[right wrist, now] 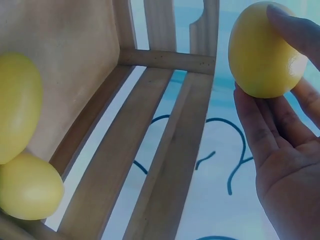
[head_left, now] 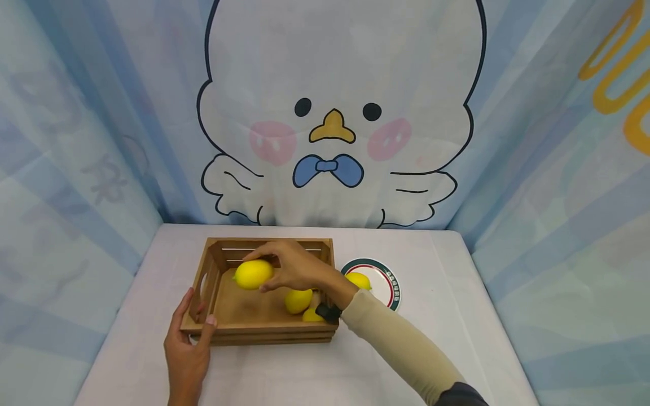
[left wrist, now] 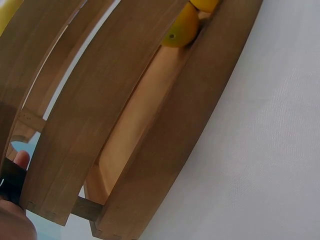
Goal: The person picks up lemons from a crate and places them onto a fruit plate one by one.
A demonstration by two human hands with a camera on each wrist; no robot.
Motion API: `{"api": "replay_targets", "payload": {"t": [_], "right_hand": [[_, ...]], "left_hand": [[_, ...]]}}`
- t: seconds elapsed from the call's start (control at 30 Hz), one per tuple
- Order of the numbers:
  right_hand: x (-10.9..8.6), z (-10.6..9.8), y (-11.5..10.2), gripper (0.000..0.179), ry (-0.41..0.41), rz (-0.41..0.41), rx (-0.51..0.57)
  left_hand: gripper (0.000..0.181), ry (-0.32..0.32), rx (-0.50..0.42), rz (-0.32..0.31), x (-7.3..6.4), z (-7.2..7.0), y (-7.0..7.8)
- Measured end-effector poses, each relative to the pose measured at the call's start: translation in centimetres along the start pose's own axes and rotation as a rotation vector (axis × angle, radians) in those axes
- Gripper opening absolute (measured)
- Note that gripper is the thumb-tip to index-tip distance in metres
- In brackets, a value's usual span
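The oval, bright yellow lemon (head_left: 253, 274) is held above the inside of the brown, slatted wooden crate (head_left: 271, 336), well apart from two more smooth yellow lemons (head_left: 298, 301), which lie near the right front corner of its floor. The crate has low walls and a wide open top, so I think the hand can reach inside from above without obstacle. Just to the right, a round white plate with a dark green rim (head_left: 395, 290) carries one single yellow lemon (head_left: 359, 280), partly covered by the forearm.

The right hand (head_left: 294, 268) is opened only as wide as the fruit: the thumb presses one side and the fingers support the opposite side, so the lemon is pinched with its stalk end pointing to the left. The left hand (head_left: 189, 349) grips the left front corner of the crate, with the thumb at the front rim and the fingers around the end wall, probably to keep it from sliding. In the left wrist view this hand is mostly cut off, so its exact finger contact is not certain.
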State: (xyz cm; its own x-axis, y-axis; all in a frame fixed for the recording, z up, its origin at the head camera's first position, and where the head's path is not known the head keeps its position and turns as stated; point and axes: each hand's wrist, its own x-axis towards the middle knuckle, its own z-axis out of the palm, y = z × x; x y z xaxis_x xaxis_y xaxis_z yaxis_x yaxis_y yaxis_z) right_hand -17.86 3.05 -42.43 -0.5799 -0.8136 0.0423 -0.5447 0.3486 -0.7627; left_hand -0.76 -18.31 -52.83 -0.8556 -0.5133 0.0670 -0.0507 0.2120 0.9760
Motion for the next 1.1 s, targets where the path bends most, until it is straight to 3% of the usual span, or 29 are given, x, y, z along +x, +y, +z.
{"api": "replay_targets", "payload": {"t": [0.87,1.1], "right_hand": [[-3.0,-0.7,-0.1,0.063,0.158,0.079,0.201],[-3.7,-1.0,0.1,0.063,0.184,0.106,0.188]], "left_hand": [[0.071,0.005,-0.010,0.015,0.0,-0.1,0.0],[0.070,0.007,-0.007,0.021,0.1,0.0,-0.1]]}}
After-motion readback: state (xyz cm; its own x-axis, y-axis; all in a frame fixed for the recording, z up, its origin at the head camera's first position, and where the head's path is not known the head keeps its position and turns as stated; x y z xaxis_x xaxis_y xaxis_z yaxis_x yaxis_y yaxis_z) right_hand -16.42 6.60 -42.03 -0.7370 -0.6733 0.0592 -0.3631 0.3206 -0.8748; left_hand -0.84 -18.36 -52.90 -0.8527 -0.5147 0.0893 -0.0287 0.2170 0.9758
